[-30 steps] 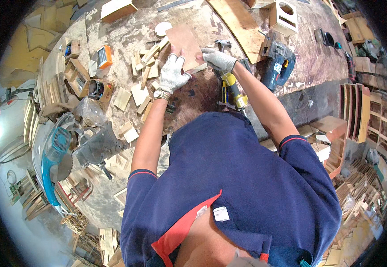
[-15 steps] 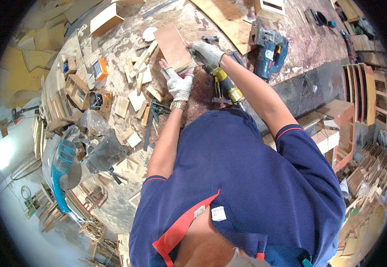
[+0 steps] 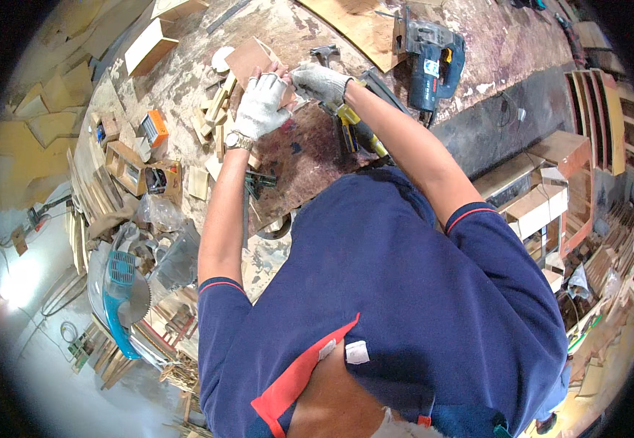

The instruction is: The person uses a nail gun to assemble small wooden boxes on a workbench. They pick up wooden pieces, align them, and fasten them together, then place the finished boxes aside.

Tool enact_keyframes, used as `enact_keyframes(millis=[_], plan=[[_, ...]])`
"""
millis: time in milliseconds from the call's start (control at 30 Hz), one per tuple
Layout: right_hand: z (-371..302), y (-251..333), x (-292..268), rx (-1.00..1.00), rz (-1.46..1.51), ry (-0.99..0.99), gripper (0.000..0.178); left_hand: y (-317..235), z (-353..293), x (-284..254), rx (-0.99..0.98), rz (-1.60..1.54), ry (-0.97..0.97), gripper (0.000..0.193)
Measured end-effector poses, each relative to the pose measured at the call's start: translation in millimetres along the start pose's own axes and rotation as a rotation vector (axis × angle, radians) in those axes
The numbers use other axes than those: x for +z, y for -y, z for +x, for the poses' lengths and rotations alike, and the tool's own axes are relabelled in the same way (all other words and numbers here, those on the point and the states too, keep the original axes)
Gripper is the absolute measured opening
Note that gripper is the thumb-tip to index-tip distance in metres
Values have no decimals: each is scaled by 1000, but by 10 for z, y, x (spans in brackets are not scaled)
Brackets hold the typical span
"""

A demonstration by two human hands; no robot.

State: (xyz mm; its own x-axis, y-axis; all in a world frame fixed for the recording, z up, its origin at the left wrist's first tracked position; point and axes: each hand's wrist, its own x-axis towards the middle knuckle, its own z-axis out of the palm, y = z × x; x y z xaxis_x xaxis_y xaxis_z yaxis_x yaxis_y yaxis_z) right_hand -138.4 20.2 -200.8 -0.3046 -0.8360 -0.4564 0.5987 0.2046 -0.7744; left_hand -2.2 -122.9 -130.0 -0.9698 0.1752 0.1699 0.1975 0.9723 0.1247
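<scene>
Both my hands wear white work gloves with bare fingertips and meet at a small brown wooden box [image 3: 250, 58] above the bench. My left hand [image 3: 261, 106] lies across its near side, fingers bent over the wood. My right hand [image 3: 321, 82] is curled closed at the box's right end; whether it grips the box or something small is hidden. Just below my right wrist lies a yellow-and-black power tool [image 3: 361, 131], partly covered by my forearm. A dark clamp-like tool [image 3: 324, 52] rests beyond my right hand.
A blue jigsaw [image 3: 430, 66] sits at the right beside a plywood sheet [image 3: 357, 25]. Wood offcuts [image 3: 218, 102] lie left of my hands. Farther left are an orange box [image 3: 154, 128], an open wooden box [image 3: 125, 166] and a teal circular saw [image 3: 120, 285].
The box has turned and tilted, so its side edge now shows. My left hand has moved up and left, from under its near corner to over its side. My right hand shifted slightly left.
</scene>
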Motion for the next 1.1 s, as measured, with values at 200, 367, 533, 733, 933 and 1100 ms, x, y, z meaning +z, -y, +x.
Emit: enact_keyframes(millis=[200,367,533,733,933,1100], plan=[[35,-93,-7,-37,-11,32,27,50,35,24,142,-47,6,38],[87,-155,-14,-116,-91,72,30,29,52,6,126,-91,40,30],[47,-144,-63,-179,-205,90,29,30,62,3,116,-102,37,32],[-342,41,87,-265,-579,-277,37,-31,74,55,19,-72,32,32],[-1441,-145,59,-337,-916,-902,28,-89,51,114,-42,1,24,28],[-1721,-432,67,-67,-1229,-754,56,-65,62,101,-50,6,30,38]])
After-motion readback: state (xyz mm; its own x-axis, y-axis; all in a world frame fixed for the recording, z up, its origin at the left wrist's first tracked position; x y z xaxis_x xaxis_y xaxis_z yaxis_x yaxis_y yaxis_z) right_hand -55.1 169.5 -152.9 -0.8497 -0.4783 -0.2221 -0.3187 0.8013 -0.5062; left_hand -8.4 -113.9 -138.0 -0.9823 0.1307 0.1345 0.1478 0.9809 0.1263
